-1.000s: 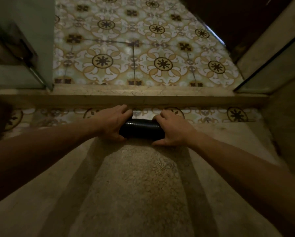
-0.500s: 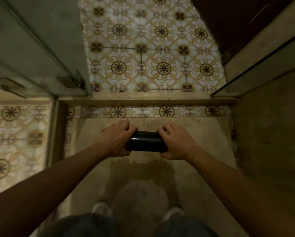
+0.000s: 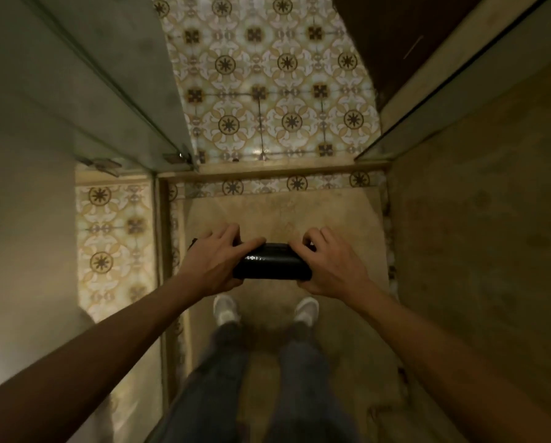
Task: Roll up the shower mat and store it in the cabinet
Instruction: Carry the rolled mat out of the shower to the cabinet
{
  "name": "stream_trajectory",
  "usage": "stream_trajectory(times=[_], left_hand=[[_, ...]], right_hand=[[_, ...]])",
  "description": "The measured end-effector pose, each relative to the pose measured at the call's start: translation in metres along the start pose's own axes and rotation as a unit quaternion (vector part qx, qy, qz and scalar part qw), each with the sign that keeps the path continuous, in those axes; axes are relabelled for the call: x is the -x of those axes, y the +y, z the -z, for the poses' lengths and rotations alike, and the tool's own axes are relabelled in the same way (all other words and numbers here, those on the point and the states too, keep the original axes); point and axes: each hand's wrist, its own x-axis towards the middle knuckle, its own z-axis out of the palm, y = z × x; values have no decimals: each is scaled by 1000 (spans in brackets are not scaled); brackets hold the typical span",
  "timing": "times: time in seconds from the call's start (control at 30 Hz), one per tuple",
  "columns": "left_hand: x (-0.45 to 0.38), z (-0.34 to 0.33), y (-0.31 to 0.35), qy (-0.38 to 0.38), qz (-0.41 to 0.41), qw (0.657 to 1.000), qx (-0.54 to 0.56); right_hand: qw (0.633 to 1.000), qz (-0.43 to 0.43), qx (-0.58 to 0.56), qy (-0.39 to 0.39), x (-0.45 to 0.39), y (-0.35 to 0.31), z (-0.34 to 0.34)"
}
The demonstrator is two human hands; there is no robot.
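Note:
The shower mat [image 3: 271, 263] is a tight black roll, held level in the air above the beige shower floor. My left hand [image 3: 213, 263] grips its left end and my right hand [image 3: 330, 266] grips its right end, fingers curled over the top. Both ends of the roll are hidden under my hands. No cabinet is in view.
My legs and white shoes [image 3: 225, 308] stand on the shower floor [image 3: 277, 212]. A raised threshold [image 3: 267, 171] separates it from the patterned tile floor [image 3: 267, 91] beyond. A glass door [image 3: 85, 91] stands at the left and a glass panel [image 3: 459, 91] with a wall at the right.
I have stood up from near the floor, lifting the rolled mat off the floor with both hands. My legs and shoes came into view below it.

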Motion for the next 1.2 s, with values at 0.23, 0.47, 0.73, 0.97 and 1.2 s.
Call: stream_trajectory(times=[0.23,0.47,0.73,0.97,1.2], left_hand=[[63,29,55,-6,14,1000,11],[96,38,107,-21,5,1000,17],[91,68,140,3,31,1000,2],[66,97,146,28,58,998,12],[36,115,127,54,86,995,0]], right_hand=[[1000,0,-13,12,69,-33,36],[999,14,-37,-9,125,-39,47],[1000,14,-20,11,144,-18,65],[999,28,4,27,132,16,95],[997,56,46,15,88,47,121]])
